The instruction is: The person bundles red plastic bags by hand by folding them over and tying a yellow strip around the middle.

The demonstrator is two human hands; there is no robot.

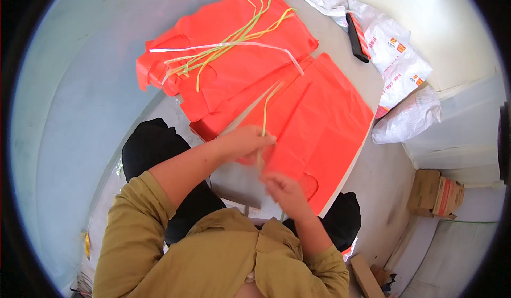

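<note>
My left hand (pixel 245 141) is closed on a thin yellow-green plastic strip (pixel 266 106), whose free end sticks up over the red bags. Just below and to the right, my right hand (pixel 286 190) is closed too, a little smeared by motion. The strip runs blurred between the two hands, and a short piece of it shows under the right one. Both hands are over the near edge of a flat stack of red plastic bags (pixel 324 122). To the left lies a second, rumpled stack of red bags (pixel 223 26), with several loose yellow, green and whitish strips (pixel 234 42) across it.
The pale table (pixel 367 80) shows at the right of the stacks. On it lie a black-and-orange tool (pixel 357 38) and white printed plastic bags (pixel 396 53). A stuffed white bag (pixel 410 114) hangs at its edge. Cardboard boxes (pixel 426 191) stand on the floor at right.
</note>
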